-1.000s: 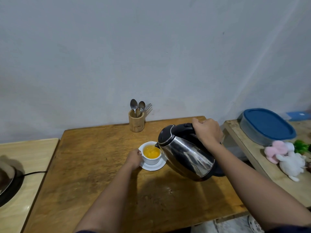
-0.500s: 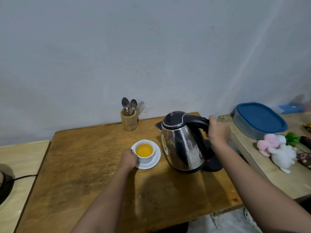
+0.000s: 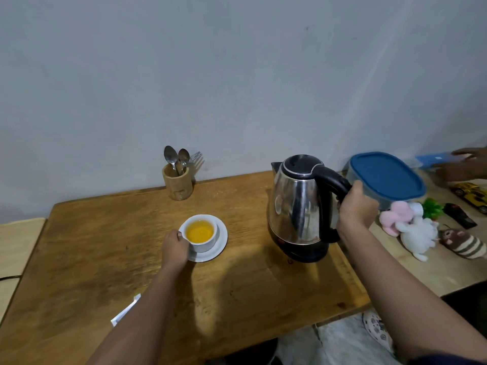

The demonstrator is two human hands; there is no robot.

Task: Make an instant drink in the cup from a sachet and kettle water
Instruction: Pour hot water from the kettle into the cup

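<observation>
Head view: the cup (image 3: 201, 233), full of orange drink, sits on its saucer (image 3: 220, 242) mid-table (image 3: 105, 246); the left hand (image 3: 174, 246) is closed on its handle. The right hand (image 3: 355, 209) grips the kettle (image 3: 297, 206) handle near the table's right edge — a careless release could tip it, or a left-hand jolt could slop the drink.

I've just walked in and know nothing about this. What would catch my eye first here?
Probably the bright orange drink in the white cup on its saucer, mid-table, steadied by the left hand. Next, the shiny steel kettle standing upright to its right, its black handle gripped by the right hand.
</observation>
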